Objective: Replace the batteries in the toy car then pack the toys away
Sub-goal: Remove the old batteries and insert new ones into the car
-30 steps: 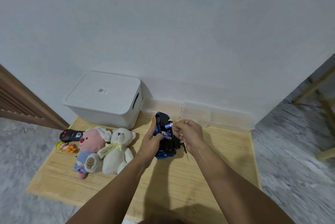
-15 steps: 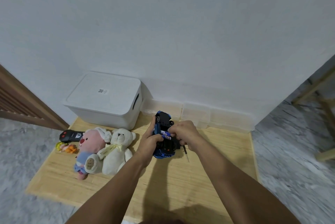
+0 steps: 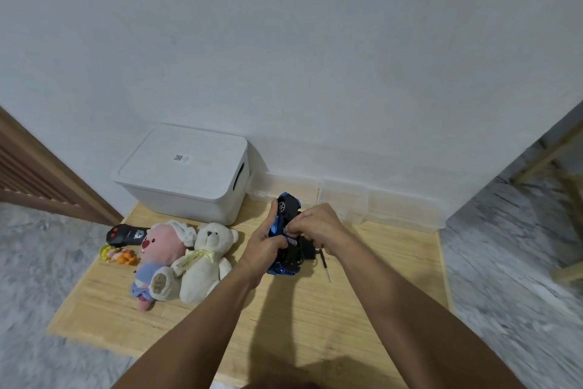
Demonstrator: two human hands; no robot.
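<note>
Car held belly-up above the table for battery fitting.
Table (image 3: 362,303): open room nearside of the fingers; box (image 3: 183,174) lidded beyond them. Left hand (image 3: 265,243) grasps the car (image 3: 288,209), steadying it; right hand (image 3: 315,224) fingers, curled, press a battery (image 3: 291,242) into it. Screwdriver (image 3: 325,265) lies just beside.
</note>
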